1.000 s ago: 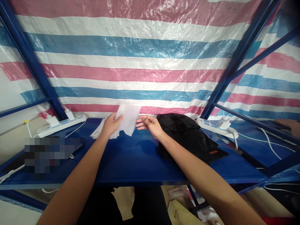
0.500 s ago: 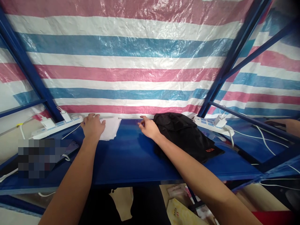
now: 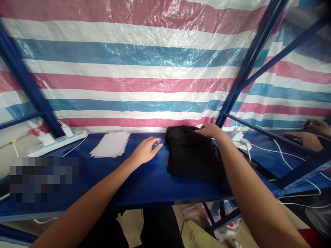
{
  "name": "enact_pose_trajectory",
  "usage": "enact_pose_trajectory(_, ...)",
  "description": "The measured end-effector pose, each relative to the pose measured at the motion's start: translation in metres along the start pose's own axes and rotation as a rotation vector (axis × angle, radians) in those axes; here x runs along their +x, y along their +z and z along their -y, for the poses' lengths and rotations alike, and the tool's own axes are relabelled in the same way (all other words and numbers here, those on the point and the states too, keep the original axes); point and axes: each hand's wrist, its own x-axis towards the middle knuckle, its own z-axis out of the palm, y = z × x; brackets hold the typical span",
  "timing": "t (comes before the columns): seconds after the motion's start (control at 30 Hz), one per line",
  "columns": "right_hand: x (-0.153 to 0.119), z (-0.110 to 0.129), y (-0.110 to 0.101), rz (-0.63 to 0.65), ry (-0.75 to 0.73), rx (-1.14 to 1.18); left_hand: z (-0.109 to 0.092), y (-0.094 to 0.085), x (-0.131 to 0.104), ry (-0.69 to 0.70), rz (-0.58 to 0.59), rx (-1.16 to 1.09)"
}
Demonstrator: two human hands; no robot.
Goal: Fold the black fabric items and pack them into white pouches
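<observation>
A stack of white paper (image 3: 111, 144) lies on the blue shelf (image 3: 144, 182), left of centre. Folded black cloth (image 3: 191, 155) rests right of centre. My left hand (image 3: 147, 150) hovers over the shelf between paper and cloth, fingers apart and holding nothing. At the cloth's upper right edge is my right hand (image 3: 209, 131), its fingertips touching or just above the fabric; whether they pinch it cannot be made out.
White power strips with plugs and cables lie at the left (image 3: 57, 142) and right (image 3: 241, 144). Blue metal posts (image 3: 232, 93) frame a striped plastic sheet (image 3: 137, 82). Another person's hands (image 3: 307, 137) show at the far right. A yellow bag (image 3: 199, 236) is below.
My left hand has left the paper and moved right toward the cloth. My right hand has moved right, across to the cloth's far upper edge. The view has shifted slightly.
</observation>
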Motion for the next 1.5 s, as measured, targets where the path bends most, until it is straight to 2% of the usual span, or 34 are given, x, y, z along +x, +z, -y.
enact_pose_trajectory(0.1, 0.004, -0.024, 0.0, 0.09, -0.046, 0.048, -0.009, 0.025, 0.042, -0.088, -0.03, -0.044)
enact_pose_trajectory(0.2, 0.004, -0.035, 0.002, 0.095, -0.097, 0.081, -0.008, 0.048, 0.084, -0.301, 0.029, -0.126)
enact_pose_trajectory(0.3, 0.004, -0.045, 0.006, 0.081, -0.148, 0.155, -0.002, 0.064, 0.108, -0.384, 0.068, -0.158)
enact_pose_trajectory(0.4, 0.0, -0.052, 0.009, -0.022, -0.165, 0.302, 0.0, 0.068, 0.113, -0.393, 0.014, -0.174)
enact_pose_trajectory(0.53, -0.015, -0.053, 0.004, -0.133, -0.149, 0.453, -0.003, 0.063, 0.105, -0.361, -0.108, -0.201)
enact_pose_trajectory(0.63, -0.031, -0.049, -0.008, -0.168, -0.299, 0.605, -0.005, 0.055, 0.091, -0.349, -0.169, -0.342)
enact_pose_trajectory(0.73, -0.051, -0.038, -0.026, -0.084, -0.397, 0.759, -0.008, 0.039, 0.07, -0.358, -0.147, -0.626)
enact_pose_trajectory(0.8, -0.065, -0.027, -0.04, -0.026, -0.435, 0.818, -0.013, 0.018, 0.054, -0.334, -0.108, -0.726)
enact_pose_trajectory(0.87, -0.076, -0.012, -0.055, 0.007, -0.49, 0.848, -0.019, -0.01, 0.041, -0.312, -0.135, -0.731)
enact_pose_trajectory(0.97, -0.081, 0.017, -0.069, 0.072, -0.528, 0.884, -0.02, -0.059, 0.029, -0.317, -0.245, -0.663)
enact_pose_trajectory(1.07, -0.067, 0.054, -0.06, 0.145, -0.487, 0.944, 0.0, -0.099, 0.026, -0.389, -0.224, -0.5)
enact_pose_trajectory(1.17, -0.04, 0.093, -0.023, 0.254, -0.398, 0.96, 0.029, -0.114, 0.025, -0.479, -0.207, -0.149)
enact_pose_trajectory(1.2, -0.031, 0.105, -0.006, 0.289, -0.351, 0.918, 0.035, -0.112, 0.024, -0.468, -0.24, -0.002)
enact_pose_trajectory(1.23, -0.024, 0.115, 0.01, 0.263, -0.304, 0.874, 0.037, -0.107, 0.023, -0.429, -0.27, 0.129)
enact_pose_trajectory(1.3, -0.014, 0.13, 0.04, 0.082, -0.274, 0.715, 0.027, -0.086, 0.02, -0.283, -0.256, 0.275)
enact_pose_trajectory(1.37, -0.013, 0.137, 0.062, -0.086, -0.322, 0.549, 0.001, -0.057, 0.012, -0.124, -0.09, 0.227)
enact_pose_trajectory(1.4, -0.016, 0.139, 0.069, -0.13, -0.356, 0.484, -0.016, -0.041, 0.007, -0.059, 0.019, 0.181)
enact_pose_trajectory(1.5, -0.027, 0.14, 0.08, -0.119, -0.415, 0.356, -0.065, 0.007, -0.016, 0.044, 0.243, 0.154)
